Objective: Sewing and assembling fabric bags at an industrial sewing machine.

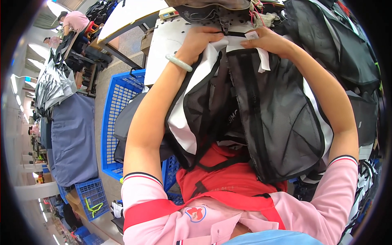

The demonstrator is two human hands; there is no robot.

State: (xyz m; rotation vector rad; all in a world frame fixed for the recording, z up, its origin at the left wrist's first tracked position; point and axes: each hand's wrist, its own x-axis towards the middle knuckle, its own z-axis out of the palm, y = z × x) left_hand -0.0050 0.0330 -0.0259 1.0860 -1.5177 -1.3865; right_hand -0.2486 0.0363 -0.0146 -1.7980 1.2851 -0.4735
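A black mesh fabric piece with white backing (277,118), shaped like an unfinished bag, hangs from the worktable's near edge down over my lap. My left hand (200,43) is closed on its upper edge, left of the sewing machine's needle area, with a pale bangle on the wrist. To the right of the needle, my right hand (267,42) pinches the same edge beside a small white label (252,36). Between both hands, a black strip of the edge lies under the sewing machine head (210,9). Some fingertips are hidden by fabric.
A blue plastic basket (107,122) with dark fabric stands at my left. Black fabric pieces (326,41) are heaped at the right of the white worktable (163,47). Grey fabric (73,139) drapes over a stack farther left. A person in pink (75,21) works in the far left background.
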